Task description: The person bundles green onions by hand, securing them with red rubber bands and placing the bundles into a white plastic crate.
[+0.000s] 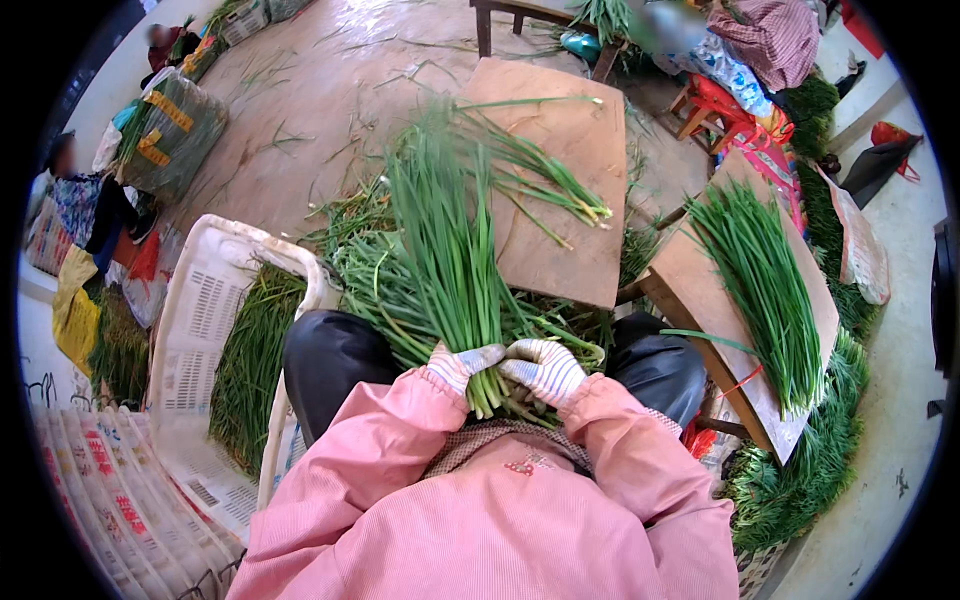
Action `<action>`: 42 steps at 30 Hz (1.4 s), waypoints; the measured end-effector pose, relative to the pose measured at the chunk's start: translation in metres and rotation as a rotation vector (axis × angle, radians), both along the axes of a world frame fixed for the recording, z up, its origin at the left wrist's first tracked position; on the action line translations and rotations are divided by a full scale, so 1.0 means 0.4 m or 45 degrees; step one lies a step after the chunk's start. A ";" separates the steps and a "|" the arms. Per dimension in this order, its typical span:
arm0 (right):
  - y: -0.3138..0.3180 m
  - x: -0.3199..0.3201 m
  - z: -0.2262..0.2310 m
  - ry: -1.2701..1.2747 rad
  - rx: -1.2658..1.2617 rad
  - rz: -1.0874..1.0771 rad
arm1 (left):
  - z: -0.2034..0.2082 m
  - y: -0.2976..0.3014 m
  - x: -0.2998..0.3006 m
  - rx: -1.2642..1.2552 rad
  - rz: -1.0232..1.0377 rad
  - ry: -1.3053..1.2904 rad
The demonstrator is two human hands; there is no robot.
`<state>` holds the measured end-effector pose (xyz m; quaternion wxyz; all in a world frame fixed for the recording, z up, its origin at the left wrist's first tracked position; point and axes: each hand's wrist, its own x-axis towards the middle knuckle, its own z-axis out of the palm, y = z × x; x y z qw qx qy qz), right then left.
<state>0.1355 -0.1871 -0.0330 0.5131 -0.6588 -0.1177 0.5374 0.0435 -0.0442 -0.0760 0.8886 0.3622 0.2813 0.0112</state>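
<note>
Bunch (445, 240) of long green stalks was held near its lower end by the gloved left hand (462, 366), whose fingers were closed around it; the pale stalk ends showed just below the grip. The right hand (545, 370), likewise gloved, was curled just beside it, its fingertips close to the left thumb; whether it pinched any stalk could not be told. The leaves extended ahead of the hands, blurred at the tips, above a heap (365, 265) of loose greens. Ahead of the right hand, a brown board (555, 270) bore several loose stalks (560, 182). Farther to its right, a second bunch (765, 300) lay on another board (697, 268). Left of the left hand stood a white crate (195, 290) containing cut greens (250, 370). Markings: behind and left of the hands, a white ribbed container (75, 505) bore red printing; far ahead and left, a large wrapped package (195, 140) carried yellow tape; well to the right, a pale sack (865, 245) showed reddish printing. A small red motif marked the pink jacket (480, 535) below the hands.
</note>
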 end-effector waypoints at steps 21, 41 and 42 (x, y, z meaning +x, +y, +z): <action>0.015 0.514 -0.006 -1.640 -0.923 -0.094 | 0.196 0.324 -0.005 0.143 0.596 -0.368; -0.033 0.461 0.092 -0.511 -0.440 -0.298 | 0.200 0.158 0.009 -0.334 0.539 -0.608; -0.038 0.443 0.106 -0.313 -0.224 -0.500 | 0.202 0.154 -0.004 -0.377 0.537 -0.572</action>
